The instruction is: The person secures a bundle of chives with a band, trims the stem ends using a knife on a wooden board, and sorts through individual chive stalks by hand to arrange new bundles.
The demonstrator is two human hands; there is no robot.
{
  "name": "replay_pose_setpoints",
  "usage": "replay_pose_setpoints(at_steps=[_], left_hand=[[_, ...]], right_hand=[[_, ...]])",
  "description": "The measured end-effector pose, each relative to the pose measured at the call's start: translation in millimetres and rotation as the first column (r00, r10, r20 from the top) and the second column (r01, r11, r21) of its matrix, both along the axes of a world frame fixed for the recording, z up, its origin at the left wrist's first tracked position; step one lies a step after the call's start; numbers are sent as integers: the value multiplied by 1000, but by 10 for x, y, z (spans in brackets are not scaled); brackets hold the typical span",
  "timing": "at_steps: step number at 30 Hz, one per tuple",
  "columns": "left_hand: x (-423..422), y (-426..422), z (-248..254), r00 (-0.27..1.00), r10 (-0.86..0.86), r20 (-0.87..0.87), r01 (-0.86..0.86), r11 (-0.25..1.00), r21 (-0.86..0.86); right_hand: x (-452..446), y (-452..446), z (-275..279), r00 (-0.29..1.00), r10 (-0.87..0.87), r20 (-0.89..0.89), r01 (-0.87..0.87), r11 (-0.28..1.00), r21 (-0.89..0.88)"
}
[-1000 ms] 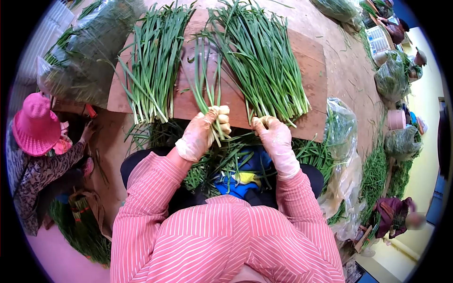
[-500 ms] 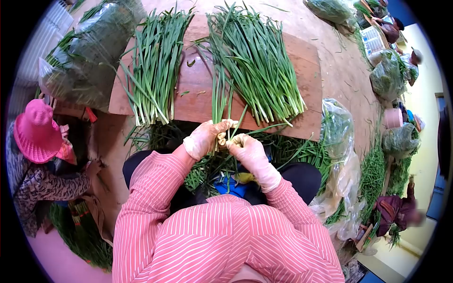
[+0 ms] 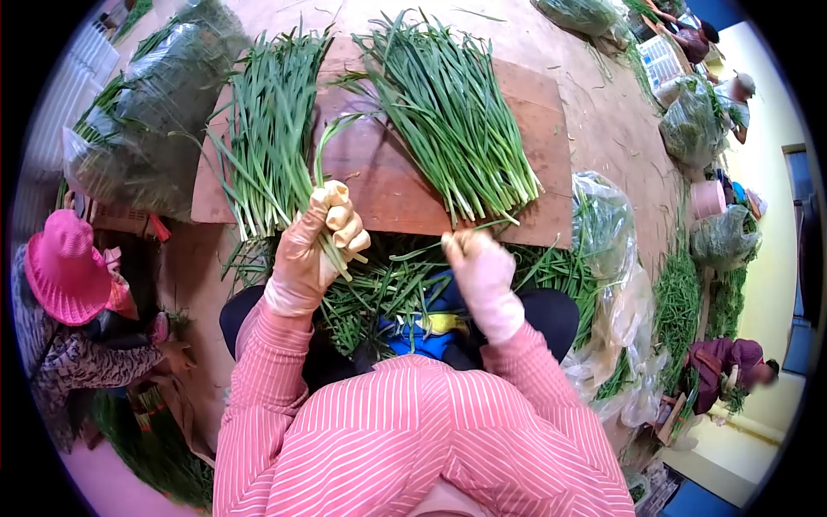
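My left hand, in a pale thin glove, is closed around a few garlic chives. Their pale cut ends stick out below the fist, and the leaves rise over the wooden board. Just past the board's front edge, my gloved right hand has its fingers pinched together, slightly blurred. A thin green leaf shows on both sides of those fingers. On the board, one pile of garlic chives lies left and a larger pile right, pale ends towards me.
Loose green leaves cover my lap area below the board. A clear plastic bag stands at the right. A person in a pink hat sits at my left near a large wrapped bundle. Other people work at far right.
My hands have come apart. The left has moved left and up a little with the chives in its fist; the right has shifted right. The camera view has shifted slightly.
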State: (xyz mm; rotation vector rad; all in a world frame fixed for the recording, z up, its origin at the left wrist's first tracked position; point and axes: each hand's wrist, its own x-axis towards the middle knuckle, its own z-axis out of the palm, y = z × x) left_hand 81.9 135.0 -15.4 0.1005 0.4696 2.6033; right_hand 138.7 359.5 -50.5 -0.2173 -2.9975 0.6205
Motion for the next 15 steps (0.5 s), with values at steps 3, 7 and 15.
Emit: replay_pose_setpoints(at_steps=[3, 7, 15], left_hand=[[17, 139, -105, 995, 13, 96, -9, 999, -43], [57, 274, -492, 960, -25, 280, 140, 906, -399], [68, 323, -675, 961, -147, 233, 274, 588, -761]], right_hand=[[-412, 56, -124, 983, -33, 180, -18, 962, 271], [-382, -3, -268, 994, 104, 30, -108, 980, 165], [-158, -147, 82, 953, 193, -231, -199, 980, -3]])
